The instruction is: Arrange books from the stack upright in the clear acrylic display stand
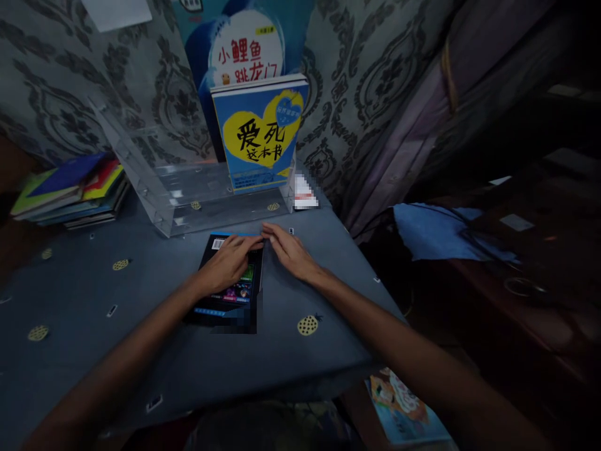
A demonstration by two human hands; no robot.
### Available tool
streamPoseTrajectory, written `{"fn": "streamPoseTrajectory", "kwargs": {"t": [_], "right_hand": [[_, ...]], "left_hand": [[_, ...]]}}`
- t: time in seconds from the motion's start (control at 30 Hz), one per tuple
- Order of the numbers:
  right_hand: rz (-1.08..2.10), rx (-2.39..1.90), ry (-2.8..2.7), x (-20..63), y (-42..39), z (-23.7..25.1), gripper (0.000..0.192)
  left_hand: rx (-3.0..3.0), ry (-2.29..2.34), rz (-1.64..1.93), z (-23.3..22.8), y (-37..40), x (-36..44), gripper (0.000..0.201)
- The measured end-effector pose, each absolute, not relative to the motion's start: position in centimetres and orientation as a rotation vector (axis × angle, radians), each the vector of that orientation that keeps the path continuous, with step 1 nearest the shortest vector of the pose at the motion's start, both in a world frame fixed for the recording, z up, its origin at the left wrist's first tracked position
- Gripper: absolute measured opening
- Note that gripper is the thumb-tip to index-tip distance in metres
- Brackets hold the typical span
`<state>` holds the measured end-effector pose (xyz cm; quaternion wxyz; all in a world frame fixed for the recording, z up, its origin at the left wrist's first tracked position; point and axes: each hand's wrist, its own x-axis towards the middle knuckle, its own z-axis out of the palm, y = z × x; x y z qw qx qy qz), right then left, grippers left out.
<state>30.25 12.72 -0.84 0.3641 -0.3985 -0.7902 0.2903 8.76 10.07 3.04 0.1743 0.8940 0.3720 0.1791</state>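
Observation:
A dark book point(229, 307) lies flat, back cover up, on the blue-grey tablecloth point(141, 351). My left hand point(228, 263) rests palm down on its upper half. My right hand point(290, 250) lies beside it with fingers extended, touching the book's upper right corner and edge. Just behind the hands stands a clear acrylic book stand point(188, 194), which holds a blue book with a yellow heart point(260, 134) upright. Another blue book with a white circle point(244, 44) stands behind that one.
A stack of colourful books point(70, 191) lies at the table's left rear. Patterned wallpaper point(56, 81) backs the table and a curtain point(413, 125) hangs to the right. A blue cloth point(441, 232) lies on dark furniture at the right. A picture book point(404, 407) lies below the table's right edge.

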Motion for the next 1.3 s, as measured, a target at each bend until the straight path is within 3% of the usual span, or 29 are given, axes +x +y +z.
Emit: {"fn": "streamPoseTrajectory", "kwargs": {"t": [0.23,0.37,0.43,0.87,1.3], "right_hand": [[0.745,-1.016,-2.055,30.3,12.7,-0.8,0.042],[0.738,-1.03,-2.052,30.3,12.6,-0.8,0.043],[0.736,-1.031,-2.05,30.2,12.6,-0.8,0.042],[0.71,-0.949,-2.055,30.2,13.2,-1.1,0.041],[0.783,-0.905,-2.058,29.6,16.7,-1.8,0.038]], "left_hand": [[2.535,0.985,0.351,3.9,6.6,7.7,0.056],[2.547,0.888,0.17,4.0,5.2,6.9,0.091],[2.563,0.842,0.109,4.0,4.7,6.7,0.1],[2.739,0.945,0.109,3.1,3.8,8.0,0.079],[2.827,1.164,0.133,2.4,5.4,10.2,0.075]]}}
